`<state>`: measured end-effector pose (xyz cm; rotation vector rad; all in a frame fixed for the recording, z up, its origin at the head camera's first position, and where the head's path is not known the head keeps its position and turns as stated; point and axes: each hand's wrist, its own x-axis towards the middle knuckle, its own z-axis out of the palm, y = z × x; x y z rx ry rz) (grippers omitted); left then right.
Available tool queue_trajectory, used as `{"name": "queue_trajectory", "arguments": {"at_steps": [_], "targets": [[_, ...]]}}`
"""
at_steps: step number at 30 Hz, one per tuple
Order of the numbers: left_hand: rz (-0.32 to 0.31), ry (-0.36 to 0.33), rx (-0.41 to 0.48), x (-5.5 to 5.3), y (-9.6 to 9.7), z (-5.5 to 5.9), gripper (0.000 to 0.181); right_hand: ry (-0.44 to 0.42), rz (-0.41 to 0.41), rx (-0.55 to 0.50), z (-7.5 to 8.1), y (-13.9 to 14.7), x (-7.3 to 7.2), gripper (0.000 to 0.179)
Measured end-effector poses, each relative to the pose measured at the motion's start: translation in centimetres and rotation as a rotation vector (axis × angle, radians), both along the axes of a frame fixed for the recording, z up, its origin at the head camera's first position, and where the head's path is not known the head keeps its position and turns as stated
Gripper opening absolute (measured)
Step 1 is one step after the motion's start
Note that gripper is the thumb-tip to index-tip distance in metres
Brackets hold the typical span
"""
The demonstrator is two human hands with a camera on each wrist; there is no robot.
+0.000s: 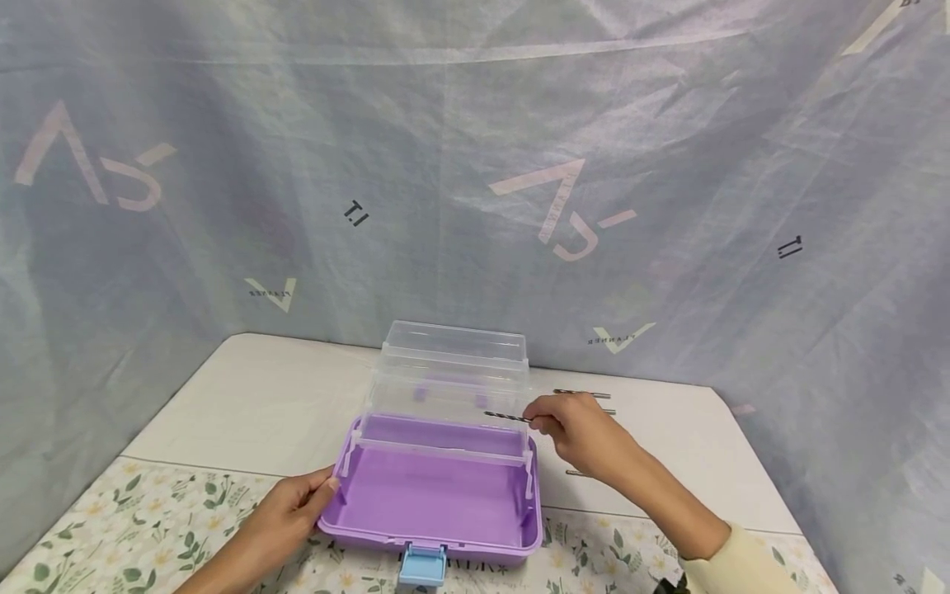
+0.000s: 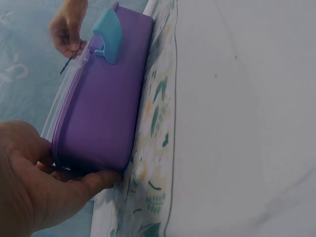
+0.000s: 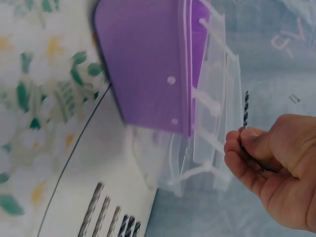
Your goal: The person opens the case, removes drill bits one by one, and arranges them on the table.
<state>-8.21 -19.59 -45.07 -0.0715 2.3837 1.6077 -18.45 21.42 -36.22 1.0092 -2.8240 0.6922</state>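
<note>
A purple storage box (image 1: pixel 438 495) stands near the table's front, its clear trays (image 1: pixel 454 363) folded up and back. My left hand (image 1: pixel 293 507) grips the box's left end by the rim, also seen in the left wrist view as a hand (image 2: pixel 54 182) at the box's corner. Between the thumb and fingers of my right hand (image 1: pixel 586 437) a dark twist drill bit (image 1: pixel 507 417) is pinched, its fluted tip pointing left above the box's back right part. In the right wrist view, this drill bit (image 3: pixel 246 108) points up beside the clear trays.
Several more drill bits (image 3: pixel 101 212) lie in a row on the white table to the box's right, partly covered by my right arm in the head view. A light blue latch (image 1: pixel 423 566) hangs at the box's front. A grey curtain (image 1: pixel 445 181) surrounds the table.
</note>
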Motion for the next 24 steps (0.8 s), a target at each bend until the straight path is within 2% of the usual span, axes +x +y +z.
{"name": "queue_trajectory", "arguments": {"at_steps": [9, 18, 24], "targets": [[0.0, 0.006, -0.007, 0.0, 0.2, 0.2, 0.058, 0.034, -0.018, -0.018, -0.1, 2.9, 0.8, 0.018], [-0.011, -0.003, 0.012, -0.1, 0.0, 0.1, 0.058, 0.02, -0.085, -0.006, -0.5, 5.6, 1.9, 0.022], [-0.032, 0.018, 0.033, -0.3, -0.4, -0.1, 0.058, 0.016, -0.104, 0.0, -1.2, 7.1, 2.6, 0.023]]}}
